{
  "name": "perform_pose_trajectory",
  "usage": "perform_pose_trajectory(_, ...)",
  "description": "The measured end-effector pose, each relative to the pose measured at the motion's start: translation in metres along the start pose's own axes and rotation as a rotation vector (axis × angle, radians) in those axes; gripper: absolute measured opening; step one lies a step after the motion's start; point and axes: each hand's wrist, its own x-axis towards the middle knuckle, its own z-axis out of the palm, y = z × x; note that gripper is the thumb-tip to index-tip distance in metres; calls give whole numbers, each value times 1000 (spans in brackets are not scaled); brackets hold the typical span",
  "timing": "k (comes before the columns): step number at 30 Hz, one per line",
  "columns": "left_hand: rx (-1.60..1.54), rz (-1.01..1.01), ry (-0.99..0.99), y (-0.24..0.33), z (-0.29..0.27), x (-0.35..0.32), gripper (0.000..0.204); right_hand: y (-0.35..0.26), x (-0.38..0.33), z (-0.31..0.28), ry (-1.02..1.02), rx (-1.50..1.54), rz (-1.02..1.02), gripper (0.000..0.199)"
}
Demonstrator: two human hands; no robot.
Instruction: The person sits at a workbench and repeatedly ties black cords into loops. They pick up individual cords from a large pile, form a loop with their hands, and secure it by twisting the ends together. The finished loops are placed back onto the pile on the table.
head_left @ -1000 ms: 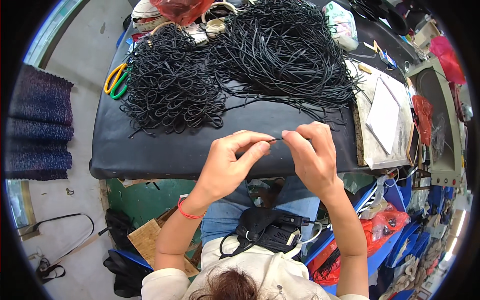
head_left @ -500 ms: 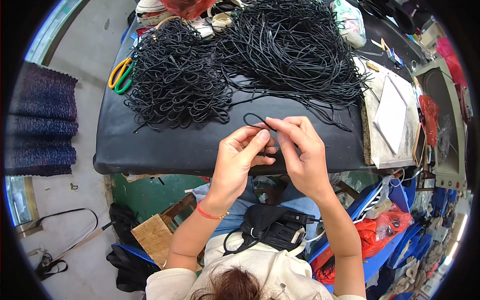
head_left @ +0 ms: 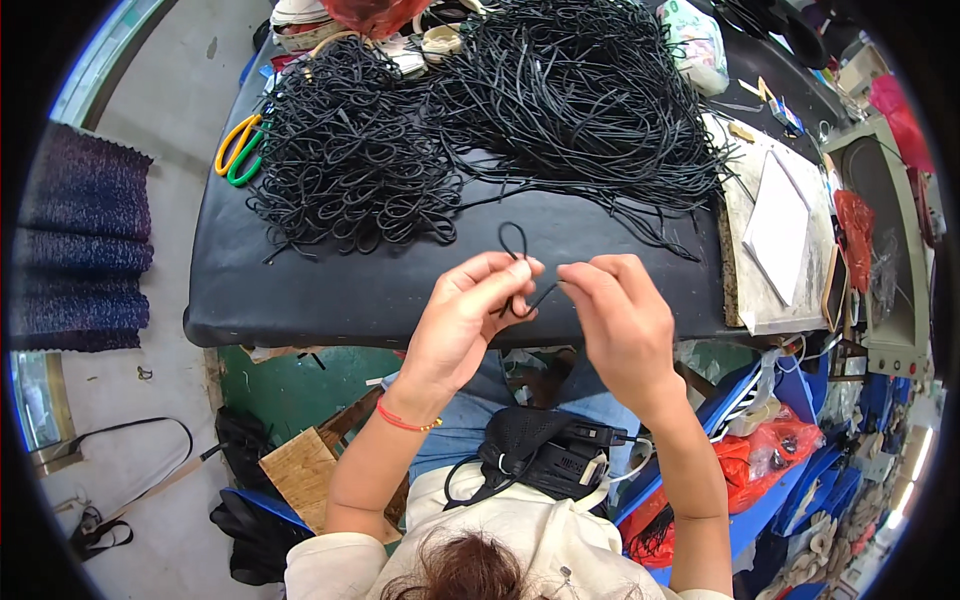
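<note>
A person seated at a black bench [head_left: 330, 300] pinches one short black cord [head_left: 517, 262] between both hands, just above the bench's near edge. The left hand [head_left: 470, 310] grips its small upright loop; the right hand [head_left: 620, 315] pinches the free end. A pile of looped cords [head_left: 350, 160] lies far left, beside a larger heap of straight cords [head_left: 590, 100], suggesting much remains.

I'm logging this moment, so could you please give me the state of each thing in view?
Black cord: looped, pinched between both hands.
Left hand: closed on the cord.
Right hand: closed on the cord's end.
Looped cords pile: heaped on the table.
Loose cords pile: tangled.
Scissors: lying closed.
</note>
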Motion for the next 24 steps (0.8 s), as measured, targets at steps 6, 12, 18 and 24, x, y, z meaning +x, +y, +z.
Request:
perform_pose_trajectory(6,292,51,-81,-5,-4,-6,17,1,-1,7,36,77,-58,18)
perform_pose_trajectory(12,735,186,129,0,1,-9,14,-6,7,-30,-186,-174,-205,21)
perform_pose_trajectory(18,485,140,-121,2,7,-21,22,17,17,-16,-130,244,147,10)
perform_pose_trajectory(24,248,121,-117,2,2,-10,26,-2,-7,-9,-221,365,303,13)
